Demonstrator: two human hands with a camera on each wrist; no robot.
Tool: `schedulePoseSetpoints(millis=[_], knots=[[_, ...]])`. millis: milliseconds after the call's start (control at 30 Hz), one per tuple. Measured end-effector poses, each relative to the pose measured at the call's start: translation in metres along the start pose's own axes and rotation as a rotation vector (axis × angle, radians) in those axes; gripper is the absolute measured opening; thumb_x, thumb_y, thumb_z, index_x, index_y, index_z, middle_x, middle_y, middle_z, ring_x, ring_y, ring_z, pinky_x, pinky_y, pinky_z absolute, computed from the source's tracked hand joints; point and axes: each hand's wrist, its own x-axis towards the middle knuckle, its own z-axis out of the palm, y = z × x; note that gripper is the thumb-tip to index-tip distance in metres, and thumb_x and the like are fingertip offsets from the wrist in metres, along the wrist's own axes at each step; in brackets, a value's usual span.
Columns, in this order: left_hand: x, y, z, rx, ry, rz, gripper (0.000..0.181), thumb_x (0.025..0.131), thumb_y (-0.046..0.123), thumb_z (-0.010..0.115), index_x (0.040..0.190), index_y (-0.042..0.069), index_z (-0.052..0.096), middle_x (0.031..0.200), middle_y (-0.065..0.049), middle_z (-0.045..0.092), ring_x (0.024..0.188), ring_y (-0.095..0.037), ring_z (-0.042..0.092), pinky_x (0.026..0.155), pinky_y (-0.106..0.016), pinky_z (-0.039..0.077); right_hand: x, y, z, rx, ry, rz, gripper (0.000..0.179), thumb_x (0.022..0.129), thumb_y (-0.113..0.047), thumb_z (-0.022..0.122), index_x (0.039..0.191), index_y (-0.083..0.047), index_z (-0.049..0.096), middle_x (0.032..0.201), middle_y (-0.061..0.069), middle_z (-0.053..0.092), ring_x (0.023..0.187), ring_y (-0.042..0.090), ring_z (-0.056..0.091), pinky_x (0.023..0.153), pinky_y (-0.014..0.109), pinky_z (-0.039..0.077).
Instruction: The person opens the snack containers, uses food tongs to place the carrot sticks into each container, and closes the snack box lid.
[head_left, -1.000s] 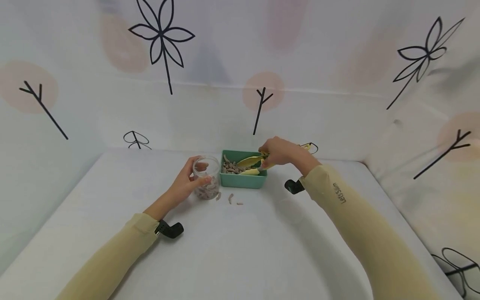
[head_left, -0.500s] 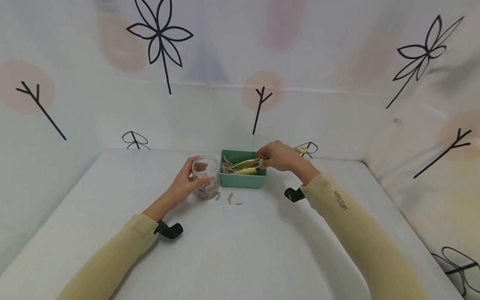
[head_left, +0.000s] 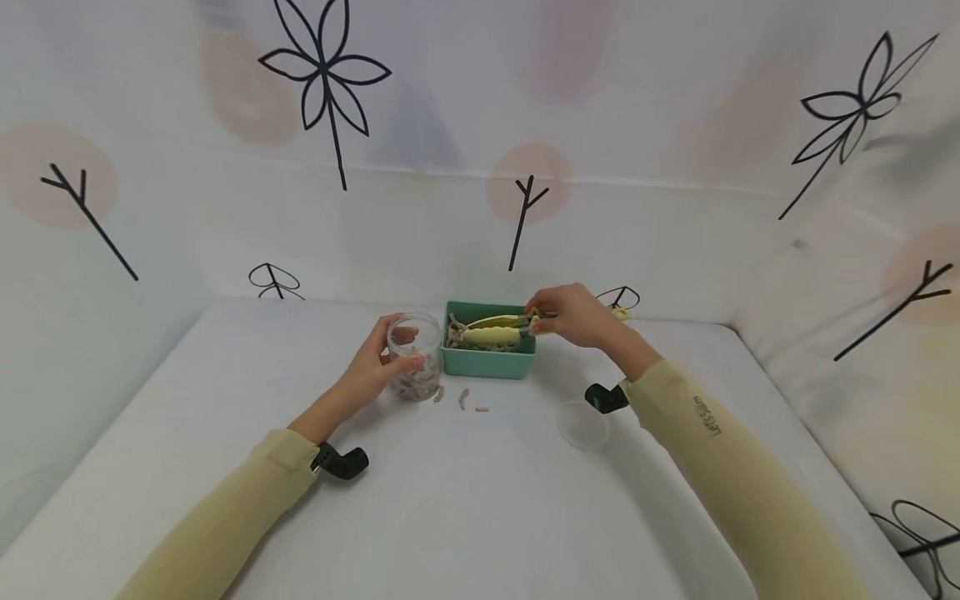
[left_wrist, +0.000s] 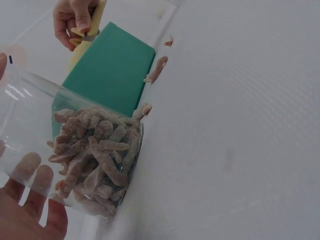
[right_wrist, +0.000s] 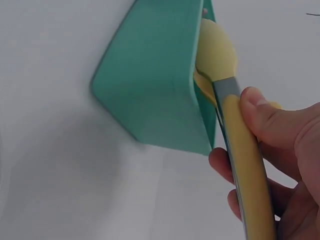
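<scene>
My left hand [head_left: 366, 371] grips a clear open-topped jar [head_left: 415, 375], which stands upright on the table. Floury brown strips [left_wrist: 95, 160] fill its lower part in the left wrist view. Just right of the jar sits a green rectangular box [head_left: 487, 364] with more of these strips inside. With thumb and fingers, my right hand [head_left: 573, 315] holds yellow tongs [right_wrist: 245, 170] over the box's right end. The heads of the tongs reach into the box, close to some strips [head_left: 456, 333] at its left end. What the tips hold is partly hidden.
A few loose strips [head_left: 463, 400] lie on the white table in front of the box. A clear round lid [head_left: 582, 425] lies flat to the right, near the right wrist camera. Patterned white cloth [head_left: 420, 225] stands behind the table.
My right hand has moved slightly right and down, and the arms of the tongs have come closer together over the strips. My left hand and the jar stay in place.
</scene>
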Motion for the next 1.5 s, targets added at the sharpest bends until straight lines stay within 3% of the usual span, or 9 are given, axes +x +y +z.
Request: schedulePoseSetpoints(millis=[300,700,1000,1267,1500], knots=[[0.001,0.001,-0.001,-0.018,-0.011,-0.016,0.066,0.095,0.012,0.067,0.149,0.009,0.03,0.144,-0.026,0.042,0.136,-0.039,0.039,0.107,-0.056,0.036,-0.01,-0.002,-0.013,0.037,0.036,0.034,0.032,0.091,-0.016,0.074,0.121,-0.007,0.068,0.12,0.013,0.069,0.115,0.031,0.063,0.096,0.051,0.049],[0.001,0.0,-0.001,-0.014,-0.007,-0.018,0.065,0.096,0.012,0.067,0.149,0.009,0.031,0.143,-0.028,0.042,0.137,-0.035,0.039,0.109,-0.057,0.033,-0.017,-0.012,-0.025,0.122,0.094,0.033,0.029,0.092,-0.015,0.074,0.119,-0.007,0.069,0.115,0.011,0.071,0.102,0.025,0.068,0.09,0.048,0.053],[0.0,0.001,-0.001,-0.01,-0.005,-0.032,0.065,0.095,0.014,0.068,0.149,0.011,0.031,0.143,-0.022,0.045,0.137,-0.034,0.039,0.109,-0.056,0.033,-0.015,-0.035,-0.025,0.153,0.084,-0.01,0.03,0.092,-0.018,0.074,0.12,-0.01,0.068,0.115,0.008,0.072,0.104,0.022,0.068,0.092,0.047,0.052],[-0.001,0.0,-0.001,-0.006,-0.011,-0.042,0.066,0.096,0.017,0.068,0.15,0.013,0.03,0.145,-0.019,0.043,0.138,-0.034,0.038,0.11,-0.057,0.032,-0.009,-0.054,-0.017,0.129,0.075,-0.104,0.028,0.09,-0.018,0.076,0.117,-0.011,0.069,0.114,0.005,0.072,0.107,0.02,0.067,0.094,0.044,0.052],[-0.001,0.001,-0.001,0.01,0.001,-0.045,0.066,0.095,0.018,0.069,0.149,0.014,0.032,0.145,-0.013,0.043,0.137,-0.031,0.04,0.11,-0.056,0.034,-0.004,-0.069,-0.008,0.104,0.049,-0.13,0.03,0.089,-0.02,0.077,0.117,-0.011,0.07,0.112,0.004,0.072,0.103,0.017,0.067,0.094,0.043,0.051]])
